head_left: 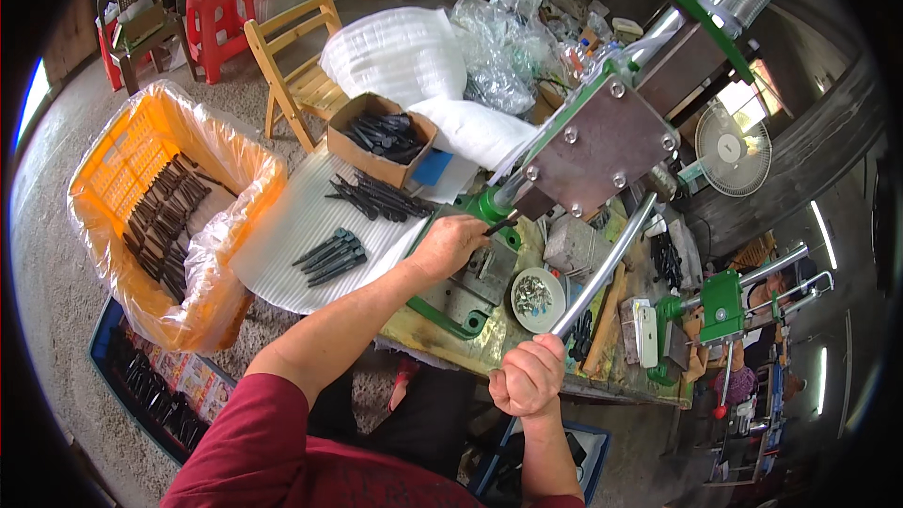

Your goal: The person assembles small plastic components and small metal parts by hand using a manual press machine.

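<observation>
My right hand (529, 378) is wrapped round the lower end of a long steel lever (607, 263) on the green-framed hand press (609, 143). My left hand (451, 246) reaches in under the press head, its fingers closed on a slender black part (503, 224). Most of that part is hidden by the fingers and the press. Below them lies the press's metal base (487, 273). To the left, a small row of black parts (331, 256) and a looser pile of black parts (378, 198) rest on a white foam sheet (282, 226).
A white bowl (538, 301) of small metal pieces stands right of the base. Behind the pile sits a cardboard box (353, 152) of black parts. A plastic-lined orange crate (127, 165) is at the left, near a wooden folding chair (282, 56). A second green press (722, 306) stands further right.
</observation>
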`<state>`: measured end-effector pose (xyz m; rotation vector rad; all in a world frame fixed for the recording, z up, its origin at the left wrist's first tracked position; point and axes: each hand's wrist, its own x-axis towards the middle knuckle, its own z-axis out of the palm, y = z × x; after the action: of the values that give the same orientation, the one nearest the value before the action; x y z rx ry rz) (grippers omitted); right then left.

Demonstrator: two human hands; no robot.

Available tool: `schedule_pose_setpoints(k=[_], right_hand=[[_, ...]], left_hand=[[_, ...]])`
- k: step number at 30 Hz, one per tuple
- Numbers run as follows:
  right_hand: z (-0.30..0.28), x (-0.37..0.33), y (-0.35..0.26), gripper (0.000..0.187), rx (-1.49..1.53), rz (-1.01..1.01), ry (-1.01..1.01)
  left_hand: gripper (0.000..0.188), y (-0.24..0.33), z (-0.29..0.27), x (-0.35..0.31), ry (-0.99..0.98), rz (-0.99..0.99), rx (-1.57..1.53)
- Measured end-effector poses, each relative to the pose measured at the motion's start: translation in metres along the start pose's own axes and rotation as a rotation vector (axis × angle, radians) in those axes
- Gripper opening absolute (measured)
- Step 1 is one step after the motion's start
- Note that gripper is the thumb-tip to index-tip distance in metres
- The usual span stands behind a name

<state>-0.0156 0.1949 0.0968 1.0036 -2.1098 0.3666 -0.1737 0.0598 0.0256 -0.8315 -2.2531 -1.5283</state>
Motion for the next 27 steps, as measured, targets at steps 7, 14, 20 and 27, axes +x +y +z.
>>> schedule_pose_setpoints(k=[7,14,20,27], right_hand=[[-0.045,0.036,-0.032,0.029,0.160,0.155,0.041],[-0.083,0.096,-0.052,0.042,0.360,0.358,0.261],[-0.088,0.089,-0.046,0.040,0.344,0.344,0.150],[-0.069,0.079,-0.050,0.038,0.335,0.361,0.292]], left_hand=[[0.014,0.002,0.002,0.000,0.024,0.029,-0.029],[0.012,0.003,-0.001,0.000,0.032,0.005,-0.045],[0.013,0.005,0.000,0.000,0.006,-0.027,-0.030],[0.013,0.004,-0.002,0.000,0.031,0.001,-0.020]])
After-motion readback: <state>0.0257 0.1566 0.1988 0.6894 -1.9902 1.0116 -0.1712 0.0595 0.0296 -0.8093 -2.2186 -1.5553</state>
